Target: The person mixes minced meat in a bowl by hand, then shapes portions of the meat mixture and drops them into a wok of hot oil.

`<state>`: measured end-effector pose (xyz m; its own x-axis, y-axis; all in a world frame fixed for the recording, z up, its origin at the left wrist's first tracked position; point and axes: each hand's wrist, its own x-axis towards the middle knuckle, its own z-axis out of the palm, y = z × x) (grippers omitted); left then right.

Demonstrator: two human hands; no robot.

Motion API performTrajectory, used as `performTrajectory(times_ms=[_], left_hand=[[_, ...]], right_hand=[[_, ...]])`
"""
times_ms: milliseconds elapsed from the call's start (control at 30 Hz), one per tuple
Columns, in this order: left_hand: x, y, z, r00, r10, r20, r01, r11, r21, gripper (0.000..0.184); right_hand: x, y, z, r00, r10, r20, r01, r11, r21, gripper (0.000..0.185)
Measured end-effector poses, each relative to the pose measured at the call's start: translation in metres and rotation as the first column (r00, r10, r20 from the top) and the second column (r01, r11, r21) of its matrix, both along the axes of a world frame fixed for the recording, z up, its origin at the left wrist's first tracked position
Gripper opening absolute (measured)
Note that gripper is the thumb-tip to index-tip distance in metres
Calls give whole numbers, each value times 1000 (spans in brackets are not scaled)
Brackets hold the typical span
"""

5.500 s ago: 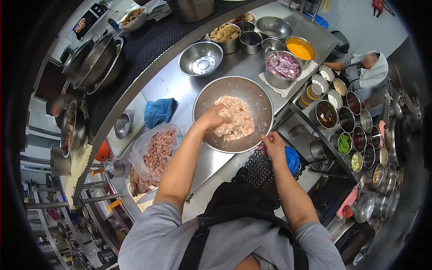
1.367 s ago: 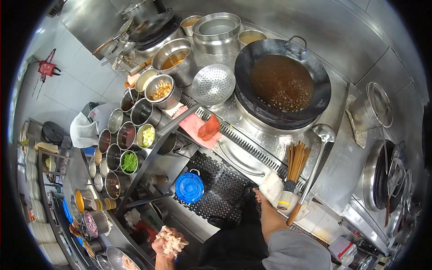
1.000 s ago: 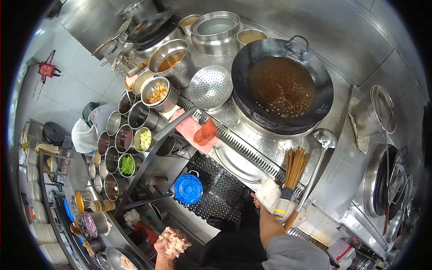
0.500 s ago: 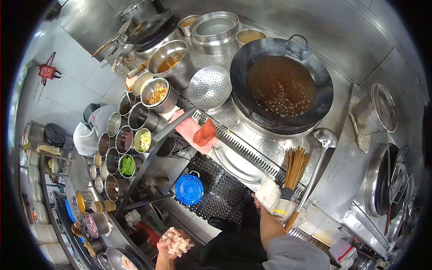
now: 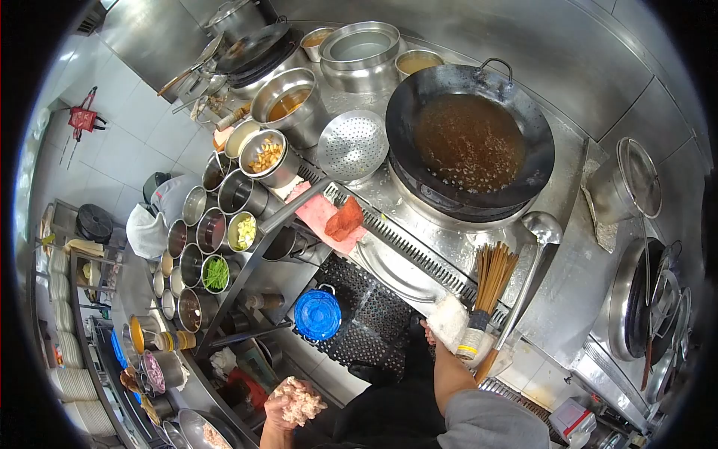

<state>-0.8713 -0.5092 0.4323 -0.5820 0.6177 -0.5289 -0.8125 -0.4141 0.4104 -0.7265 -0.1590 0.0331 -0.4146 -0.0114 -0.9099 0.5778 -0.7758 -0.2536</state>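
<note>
My left hand (image 5: 277, 411) is closed around a lump of pale pink raw minced meat (image 5: 299, 400), held low at the front near the dark apron. My right hand (image 5: 428, 331) is at the stove's front edge, beside a folded white cloth (image 5: 448, 322). Only a few fingertips show past that cloth, so its grip is hidden. Just right of the cloth lies a bamboo wok brush (image 5: 491, 280). A long-handled ladle (image 5: 540, 230) rests alongside it. Behind them, a large black wok (image 5: 404, 142) holds brown bubbling liquid (image 5: 470, 142).
A perforated strainer (image 5: 353, 144) lies left of the wok, near a red cloth (image 5: 344, 218). Several metal pots with chopped ingredients, including green scallions (image 5: 215, 275), line the left counter. A metal bowl (image 5: 192, 426) with more meat sits lower left. A blue lidded bucket (image 5: 317, 314) stands below.
The whole view has shifted very slightly. Both hands keep nearly the same places, and the meat stays in my left hand.
</note>
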Motion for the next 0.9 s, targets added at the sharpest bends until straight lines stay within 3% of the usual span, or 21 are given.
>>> performTrajectory(times_ms=[133,233,300,333,400,467,567,633,700,733,800,833,900], left_hand=[[-2,11,5,998,-57,16,56,997,58,46],[-3,17,6,998,-68,3,68,997,27,48],[-7,30,9,993,-106,53,113,984,-135,46],[-9,42,9,993,-110,-39,97,965,-244,33],[-21,69,26,974,-221,-43,208,957,-201,32],[-26,99,36,976,-164,-142,124,959,-254,35],[-47,149,51,921,-248,-300,204,964,-171,29],[-60,187,66,879,-280,-387,229,958,-175,30],[-69,219,91,828,-353,-436,300,935,-187,40],[-74,232,95,798,-395,-455,355,919,-174,42],[-78,250,101,765,-431,-479,409,899,-157,45],[-79,258,104,774,-440,-456,448,889,-98,45],[-81,272,106,775,-452,-441,490,871,-32,45]], right_hand=[[-4,-9,6,999,36,36,-39,995,93,47],[1,-40,29,980,122,159,-167,933,318,47],[-7,-52,121,969,209,134,-246,876,414,41],[-10,-62,153,982,182,51,-187,898,399,38],[-24,-67,232,981,151,-125,-102,937,333,29],[-33,-58,290,867,-32,-498,165,960,225,33],[-66,-7,380,719,250,-649,228,797,559,55],[-83,32,446,649,308,-695,249,778,577,52],[-93,54,498,607,501,-617,261,608,750,39],[-96,62,521,609,511,-607,258,596,760,39],[-100,73,553,539,829,-147,183,55,982,36],[-104,75,554,540,830,-140,186,44,982,36],[-113,78,555,477,878,-42,365,-155,918,37]])
